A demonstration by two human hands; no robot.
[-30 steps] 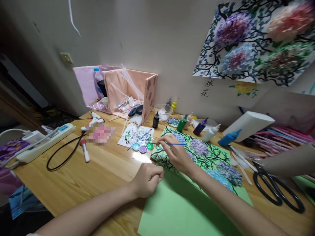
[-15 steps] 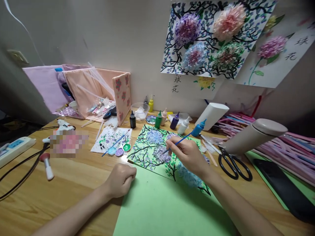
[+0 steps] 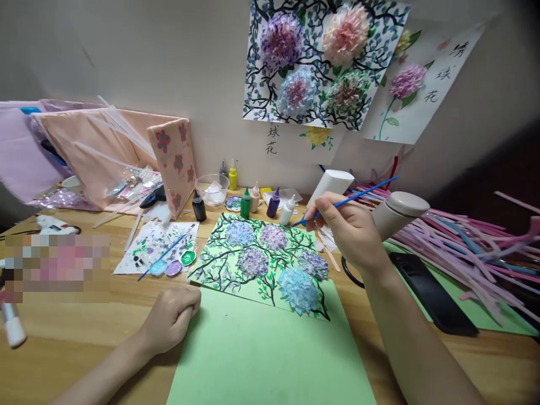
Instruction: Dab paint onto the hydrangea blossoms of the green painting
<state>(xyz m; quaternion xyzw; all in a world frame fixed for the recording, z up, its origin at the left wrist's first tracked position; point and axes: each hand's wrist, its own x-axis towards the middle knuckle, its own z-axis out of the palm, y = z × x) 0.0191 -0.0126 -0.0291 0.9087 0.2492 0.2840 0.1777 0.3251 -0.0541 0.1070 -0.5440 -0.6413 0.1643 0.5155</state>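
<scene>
My right hand (image 3: pixel 350 230) pinches a thin blue paintbrush (image 3: pixel 358 194), raised over the far right corner of a painted picture (image 3: pixel 219 253). The brush tip points left, near the white paint bottle (image 3: pixel 288 210). On the picture are dark branches, green leaves and fluffy flowers, among them a light blue one (image 3: pixel 298 289) and a purple one (image 3: pixel 252 262). Beneath and in front lies a light green sheet (image 3: pixel 270 354). My left hand (image 3: pixel 175 318) rests as a closed fist at that sheet's left edge, with nothing showing in it.
A paint-spotted paper (image 3: pixel 135 239) holds a second brush (image 3: pixel 166 256) and small paint cups (image 3: pixel 173 268). Paint bottles (image 3: pixel 244 202) stand behind the picture. To the right are a tumbler (image 3: pixel 399 214), partly hidden scissors (image 3: pixel 352 274), a black phone-like slab (image 3: pixel 434 292) and pipe cleaners (image 3: pixel 459 242).
My right hand has lifted the brush off the purple flower and moved back and right, uncovering the lower flowers. The blue paint bottle is now out of sight. The whole view has swung right.
</scene>
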